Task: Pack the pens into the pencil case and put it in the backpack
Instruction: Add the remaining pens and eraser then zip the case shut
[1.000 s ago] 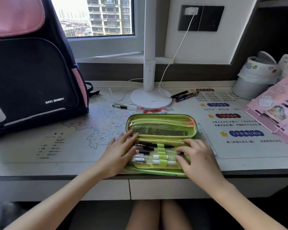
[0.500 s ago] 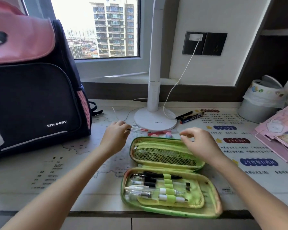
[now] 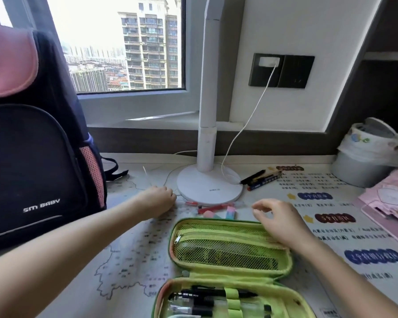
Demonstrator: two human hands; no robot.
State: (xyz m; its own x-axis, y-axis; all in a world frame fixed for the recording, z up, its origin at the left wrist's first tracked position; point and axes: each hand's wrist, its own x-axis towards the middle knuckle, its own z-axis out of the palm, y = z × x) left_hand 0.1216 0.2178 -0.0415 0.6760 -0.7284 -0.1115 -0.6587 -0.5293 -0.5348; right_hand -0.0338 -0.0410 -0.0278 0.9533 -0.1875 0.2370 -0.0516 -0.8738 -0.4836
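left hand (image 3: 157, 200) curled at loose pens (image 3: 213, 207) by lamp base (image 3: 208, 185), grip unclear; right hand (image 3: 279, 218) slack, empty, over open pencil case (image 3: 228, 247).

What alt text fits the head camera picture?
Two bare hands reach over an open green pencil case, pens strapped inside, on a desk. The left hand is curled by loose pens at a white lamp base; the right hand hovers, fingers loosely bent. A dark backpack stands at the left.
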